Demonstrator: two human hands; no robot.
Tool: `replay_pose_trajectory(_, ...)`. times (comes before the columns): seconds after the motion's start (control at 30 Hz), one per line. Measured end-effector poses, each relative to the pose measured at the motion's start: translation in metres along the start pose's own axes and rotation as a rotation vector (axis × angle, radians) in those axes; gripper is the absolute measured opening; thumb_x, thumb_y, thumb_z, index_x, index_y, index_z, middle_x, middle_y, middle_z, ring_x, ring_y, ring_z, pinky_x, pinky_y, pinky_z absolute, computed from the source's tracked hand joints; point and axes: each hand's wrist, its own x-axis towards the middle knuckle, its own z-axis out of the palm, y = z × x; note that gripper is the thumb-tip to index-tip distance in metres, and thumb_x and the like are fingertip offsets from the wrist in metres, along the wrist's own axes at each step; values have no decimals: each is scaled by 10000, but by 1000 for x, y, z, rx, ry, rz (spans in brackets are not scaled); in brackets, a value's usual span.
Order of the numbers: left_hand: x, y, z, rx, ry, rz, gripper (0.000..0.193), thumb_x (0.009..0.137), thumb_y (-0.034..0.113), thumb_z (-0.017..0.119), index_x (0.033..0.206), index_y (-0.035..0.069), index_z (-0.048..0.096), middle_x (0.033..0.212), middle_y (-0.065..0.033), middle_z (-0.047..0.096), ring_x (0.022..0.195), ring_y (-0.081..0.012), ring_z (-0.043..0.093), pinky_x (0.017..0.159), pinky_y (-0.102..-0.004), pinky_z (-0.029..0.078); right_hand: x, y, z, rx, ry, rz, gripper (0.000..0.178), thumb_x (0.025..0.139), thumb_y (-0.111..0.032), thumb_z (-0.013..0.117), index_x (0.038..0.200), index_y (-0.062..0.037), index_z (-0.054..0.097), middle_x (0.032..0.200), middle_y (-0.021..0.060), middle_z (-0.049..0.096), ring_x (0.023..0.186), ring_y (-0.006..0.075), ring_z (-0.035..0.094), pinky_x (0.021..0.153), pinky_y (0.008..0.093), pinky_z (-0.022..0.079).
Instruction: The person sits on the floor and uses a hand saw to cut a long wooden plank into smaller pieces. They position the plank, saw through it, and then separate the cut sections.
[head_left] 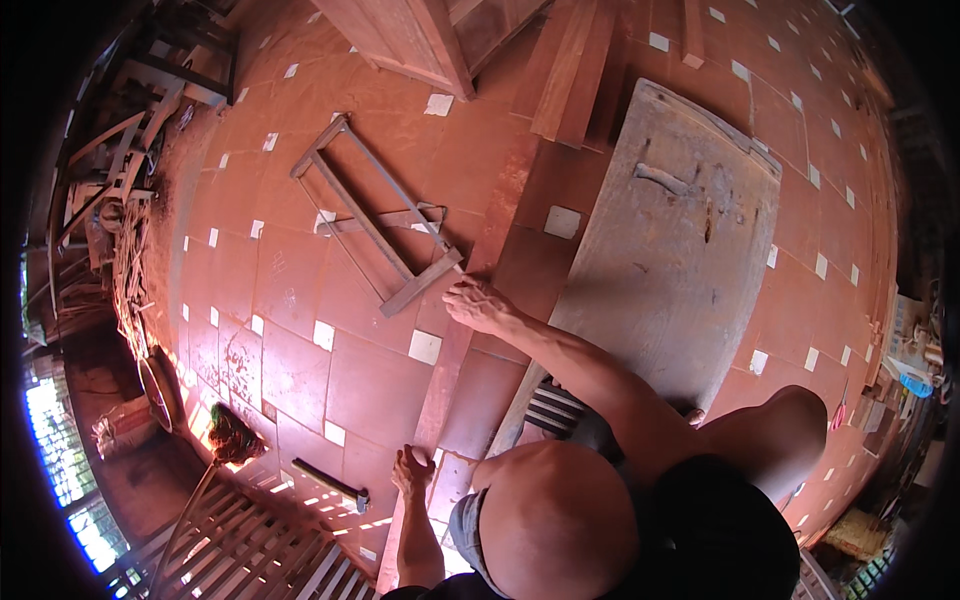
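Nearest of all, 1 bare knee (555, 500) bulges up. Left of it, the left hand (412, 470) curls loosely at the long board (447, 375); its grip I cannot tell. The right arm (570, 360) stretches far and left, the right hand (480, 305) bending its fingers narrowly at the near corner of the frame saw (355, 207), hold unclear.

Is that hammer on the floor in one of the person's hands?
No, the hammer lies on the tiled floor, apart from both the left hand and the right hand.
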Motion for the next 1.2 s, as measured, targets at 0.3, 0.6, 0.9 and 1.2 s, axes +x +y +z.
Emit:
replay_pose_trajectory(0.3, 30, 31, 0, -50, 10, -5, 569, 713, 266, 856, 1200, 118, 603, 1199, -165, 656, 1119, -433, 664, 878, -570, 574, 25, -91, -14, -1467, -306, -162, 132, 880, -144, 613, 995, -87, 646, 1061, 77, 599, 1092, 262, 593, 972, 413, 461)
replay_pose_trajectory(0.6, 86, 6, -15, -129, 100, -79, 600, 785, 237, 828, 1334, 181, 595, 1285, -88, 655, 1210, -317, 652, 937, -472, 585, 13, -140, -28, -1346, -289, 52, 287, 820, -115, 766, 1086, -57, 675, 1152, 125, 644, 1085, 355, 629, 932, 470, 517)
replay_pose_trajectory(0.9, 99, 54, -15, -204, 130, 60, 687, 710, 128, 837, 1341, 205, 579, 1279, -24, 640, 1214, -274, 633, 893, -431, 591, -29, -124, -70, -1320, -378, 104, 358, 837, -36, 762, 1173, 6, 647, 1221, 181, 631, 1123, 389, 620, 978, 471, 513)
replay_pose_trajectory(1.2, 109, 43, -19, -135, 41, 28, 871, 671, 210, 894, 1450, 194, 505, 1374, -34, 581, 1276, -275, 589, 921, -433, 571, -30, -120, -86, -1359, -373, 162, 333, 857, -20, 740, 1170, 18, 633, 1207, 193, 625, 1144, 407, 623, 967, 477, 525)
